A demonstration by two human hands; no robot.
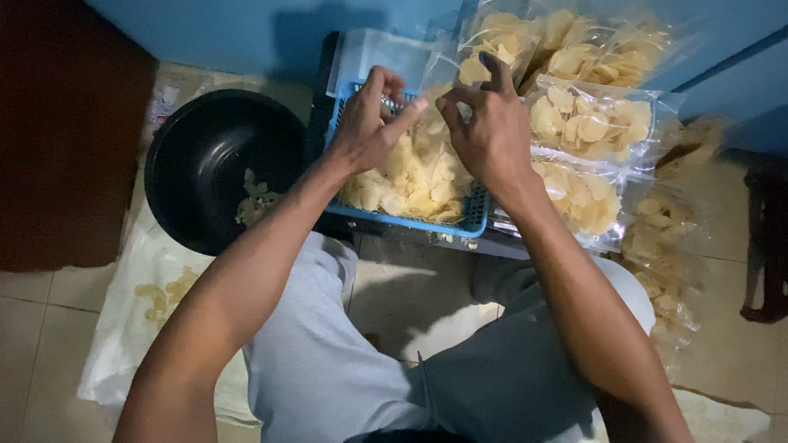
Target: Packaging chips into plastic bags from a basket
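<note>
One blue basket [472, 220], one black pan [197, 156], two hands [369, 131].

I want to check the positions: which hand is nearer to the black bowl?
Left. The left hand is over the blue basket, just right of the black bowl. The right hand is farther right, beside the chip bags.

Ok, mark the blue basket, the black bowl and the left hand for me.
blue basket [460, 223]: head view, front rim.
black bowl [197, 156]: head view, bare inner wall.
left hand [369, 131]: head view, back of the hand.

Basket [472, 215] interior — largely behind hands
</note>
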